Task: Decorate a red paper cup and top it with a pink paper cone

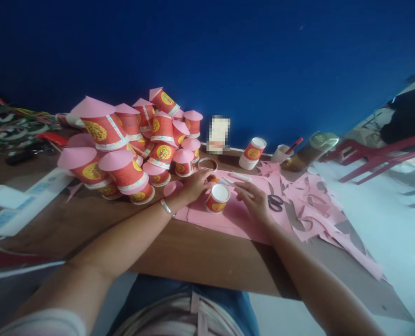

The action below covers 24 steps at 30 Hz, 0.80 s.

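Note:
My left hand [197, 185], with a silvery bracelet at the wrist, is pinched on a small orange piece [215, 180] that looks like a cap. In my right hand [254, 199] is a slim white pen-like tube [244, 188], its narrow tip pointing left toward the orange piece. Between the hands, a red paper cup [217, 205] with a gold emblem and a white top stands on pink paper [233, 219]. Behind my right fingers lies another white tube [241, 177]. Black-handled scissors [275, 203] rest right of my right hand.
Many red cups with pink cone tops [123, 163] are stacked at left. Behind are a tape roll [208, 164], a red-and-white cup stack [252, 154] and a bottle [310, 151]. Pink scraps [315, 205] cover the right side. A power strip [25, 203] lies far left.

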### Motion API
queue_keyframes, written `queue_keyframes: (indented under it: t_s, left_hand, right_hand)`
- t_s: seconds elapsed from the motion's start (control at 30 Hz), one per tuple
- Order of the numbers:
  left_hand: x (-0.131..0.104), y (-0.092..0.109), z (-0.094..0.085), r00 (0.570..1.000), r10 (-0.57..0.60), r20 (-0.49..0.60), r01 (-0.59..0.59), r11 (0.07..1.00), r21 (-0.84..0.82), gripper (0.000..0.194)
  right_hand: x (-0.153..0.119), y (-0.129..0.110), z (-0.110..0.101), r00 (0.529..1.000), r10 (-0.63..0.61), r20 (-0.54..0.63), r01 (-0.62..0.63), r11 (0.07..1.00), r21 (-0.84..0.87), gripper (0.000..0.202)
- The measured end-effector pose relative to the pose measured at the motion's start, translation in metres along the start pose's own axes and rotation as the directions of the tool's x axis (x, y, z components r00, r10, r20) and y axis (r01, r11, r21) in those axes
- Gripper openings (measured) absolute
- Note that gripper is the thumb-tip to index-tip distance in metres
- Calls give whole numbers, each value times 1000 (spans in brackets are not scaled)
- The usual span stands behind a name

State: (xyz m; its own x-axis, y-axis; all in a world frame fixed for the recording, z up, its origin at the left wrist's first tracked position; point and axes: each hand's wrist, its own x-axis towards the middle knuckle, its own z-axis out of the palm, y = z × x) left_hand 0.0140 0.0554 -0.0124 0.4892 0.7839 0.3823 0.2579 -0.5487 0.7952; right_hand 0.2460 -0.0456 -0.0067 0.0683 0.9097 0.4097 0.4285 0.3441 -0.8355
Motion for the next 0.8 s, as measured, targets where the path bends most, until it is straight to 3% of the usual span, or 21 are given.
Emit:
queue_keyframes:
  t_s: [0.13,0.5,0.8]
  left_hand:
    - [-1,3,1,999,4,37,-3,999,-35,9]
    - [-2,5,0,1000,-21,-3,21,1000,-18,4]
    - [-5,5,-1,998,64,-25,-64,998,1,4]
  right_hand:
    - [0,-6,1,998,54,42,-56,997,59,31]
    - [0,-5,0,998,54,38,-57,994,98,28]
    - [-1,-9,0,993,108,52,-111,991,76,29]
